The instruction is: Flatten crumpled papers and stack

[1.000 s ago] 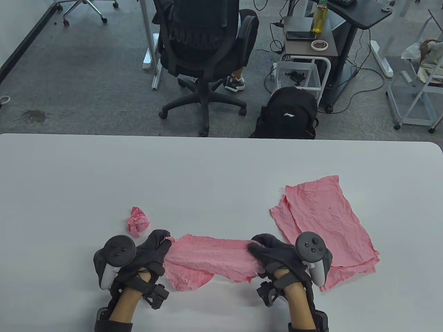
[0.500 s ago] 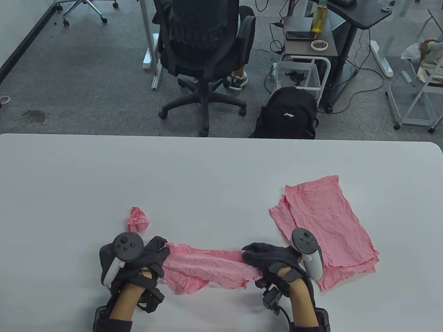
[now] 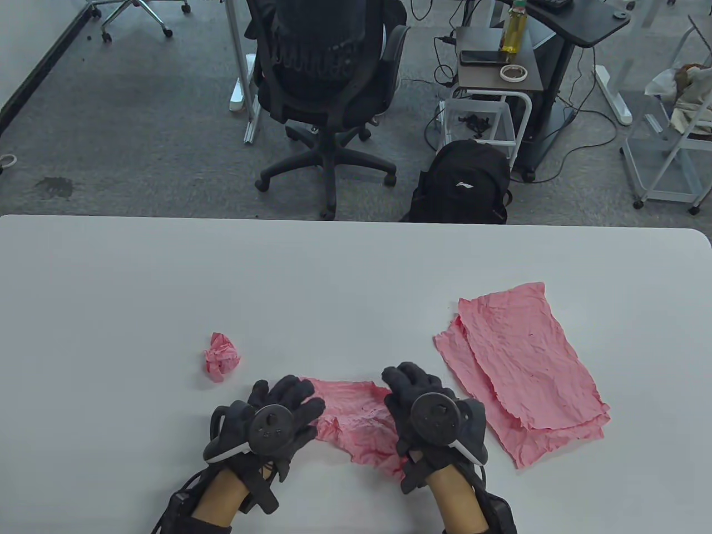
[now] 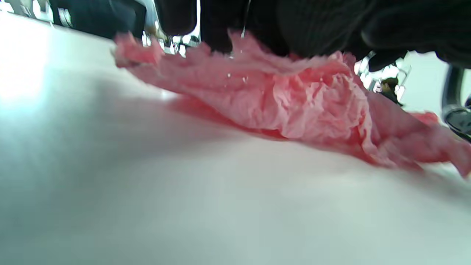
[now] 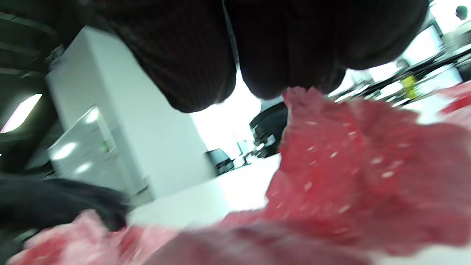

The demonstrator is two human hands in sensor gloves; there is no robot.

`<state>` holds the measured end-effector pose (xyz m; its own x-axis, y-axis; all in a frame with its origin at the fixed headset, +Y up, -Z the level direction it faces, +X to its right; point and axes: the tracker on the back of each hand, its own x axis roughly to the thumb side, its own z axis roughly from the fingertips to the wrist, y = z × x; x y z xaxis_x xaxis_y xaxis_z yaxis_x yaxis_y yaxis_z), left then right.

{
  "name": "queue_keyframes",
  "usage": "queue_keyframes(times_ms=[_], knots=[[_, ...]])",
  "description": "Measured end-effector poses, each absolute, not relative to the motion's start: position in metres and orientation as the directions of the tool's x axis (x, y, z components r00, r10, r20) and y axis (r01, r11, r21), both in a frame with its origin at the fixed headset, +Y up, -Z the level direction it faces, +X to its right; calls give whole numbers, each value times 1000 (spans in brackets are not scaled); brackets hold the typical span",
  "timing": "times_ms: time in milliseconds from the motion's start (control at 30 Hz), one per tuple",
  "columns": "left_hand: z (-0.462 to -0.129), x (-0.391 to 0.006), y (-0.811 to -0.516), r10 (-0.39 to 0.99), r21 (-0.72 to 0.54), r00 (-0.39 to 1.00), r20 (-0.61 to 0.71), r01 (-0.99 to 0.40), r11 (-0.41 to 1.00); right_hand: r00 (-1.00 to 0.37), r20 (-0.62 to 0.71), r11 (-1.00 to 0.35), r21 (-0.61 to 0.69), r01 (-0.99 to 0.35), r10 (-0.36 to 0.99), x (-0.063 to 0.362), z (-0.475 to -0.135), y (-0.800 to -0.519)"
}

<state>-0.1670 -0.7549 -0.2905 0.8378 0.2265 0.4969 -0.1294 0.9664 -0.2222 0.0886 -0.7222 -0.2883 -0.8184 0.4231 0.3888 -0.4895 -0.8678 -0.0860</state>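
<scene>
A wrinkled pink paper [image 3: 356, 418] lies on the white table [image 3: 345, 278] near the front edge, partly spread out. My left hand [image 3: 281, 406] lies palm down with fingers spread on its left end. My right hand [image 3: 414, 397] lies palm down on its right end. The paper also shows in the left wrist view [image 4: 294, 103], bunched under the gloved fingers [image 4: 316, 25], and in the right wrist view [image 5: 349, 165], blurred. A stack of flattened pink sheets [image 3: 523, 370] lies to the right. A crumpled pink ball [image 3: 221, 357] sits to the left.
Beyond the table's far edge stand an office chair [image 3: 322, 83], a black backpack [image 3: 464, 181] and a small cart [image 3: 495, 72] on the carpet. The white table extends wide toward the back and both sides.
Both hands let go of the paper's ends, turned palm down and moved inward onto the sheet. The paper went from stretched between the hands to lying under them.
</scene>
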Motion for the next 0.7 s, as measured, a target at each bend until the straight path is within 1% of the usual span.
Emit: queue_keyframes(times_ms=[33, 100, 167, 233, 333, 433, 500, 600, 667, 700], knots=[[-290, -167, -757, 288, -265, 817, 500, -172, 949, -820, 405, -891, -25, -453, 405, 80, -287, -725], [-291, -172, -758, 400, -300, 782, 478, -282, 911, -836, 423, -935, 101, -339, 349, 60, -286, -737], [-294, -178, -759, 459, -335, 763, 456, -331, 882, -863, 412, -954, 179, -240, 294, 50, -288, -749], [-296, -183, -760, 473, -340, 762, 443, -345, 875, -891, 376, -946, 288, -148, 254, 46, -290, -761], [-298, -187, -761, 526, -361, 739, 421, -396, 844, -887, 392, -956, 251, -151, 243, 46, -291, -763], [-299, -187, -761, 576, -395, 713, 400, -433, 810, -912, 346, -933, 347, -93, 219, 47, -289, -768], [-298, -185, -762, 541, -380, 736, 408, -402, 833, -916, 333, -927, 362, -95, 223, 46, -289, -769], [-297, -180, -759, 422, -323, 790, 445, -297, 898, -920, 329, -913, 403, -66, 212, 49, -288, -770], [-294, -177, -760, 315, -291, 819, 480, -190, 938, -928, 306, -903, 425, -66, 212, 51, -288, -771], [-293, -175, -760, 239, -261, 840, 488, -121, 958, -925, 311, -901, 429, -70, 219, 52, -289, -771]])
